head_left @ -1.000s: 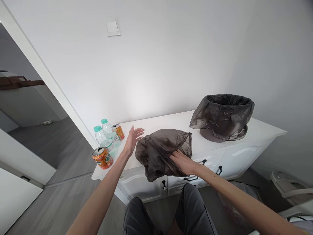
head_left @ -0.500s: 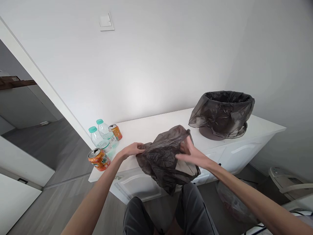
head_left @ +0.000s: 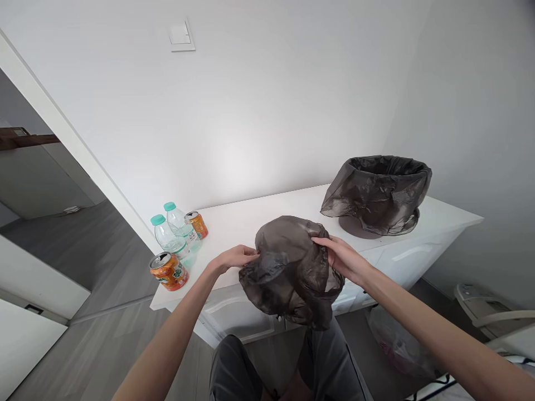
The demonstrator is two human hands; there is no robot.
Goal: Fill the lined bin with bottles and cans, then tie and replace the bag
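A thin, dark, see-through garbage bag (head_left: 288, 267) hangs puffed out between my hands, over the front edge of the white cabinet. My left hand (head_left: 236, 257) pinches its left side, fingers closed on the film. On the right, my right hand (head_left: 343, 257) grips the bag's rim between thumb and fingers; some fingertips are hidden behind the film. Farther right on the cabinet stands a trash bin (head_left: 359, 227) with another dark bag (head_left: 382, 195) lining it and folded over its rim.
At the cabinet's left end stand two clear bottles (head_left: 170, 239) with green caps and two orange drink cans (head_left: 169, 271), both opened. The white cabinet top (head_left: 234, 223) runs along the wall. A filled plastic bag (head_left: 397, 340) lies on the floor at right, near a white chair-like object (head_left: 480, 306).
The garbage bag has gone from bunched and crumpled to rounder and puffed out. My right hand, loose and blurred before, has closed on its rim. The left hand has shifted slightly right.
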